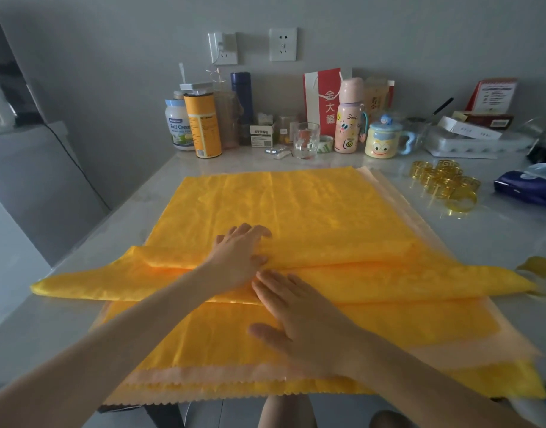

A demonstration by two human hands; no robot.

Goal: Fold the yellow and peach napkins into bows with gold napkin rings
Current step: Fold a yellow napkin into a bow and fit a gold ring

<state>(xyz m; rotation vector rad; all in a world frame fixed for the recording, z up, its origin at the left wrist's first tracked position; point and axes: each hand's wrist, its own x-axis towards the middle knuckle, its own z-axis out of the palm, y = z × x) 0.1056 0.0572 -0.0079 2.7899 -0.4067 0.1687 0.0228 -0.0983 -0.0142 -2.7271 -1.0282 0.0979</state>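
You are pressing your left hand (237, 257) and right hand (299, 316) flat, fingers straight, onto the folded band of the glossy yellow napkin (296, 205), lying mid-table over the zigzag-edged peach napkin (179, 374), gold napkin rings (441, 180) sitting far right.

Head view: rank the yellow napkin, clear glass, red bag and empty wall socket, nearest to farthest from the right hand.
1. yellow napkin, directly under the right hand.
2. clear glass, past the napkin's far edge, centre.
3. red bag, behind the glass, by the wall.
4. empty wall socket, up on the wall.
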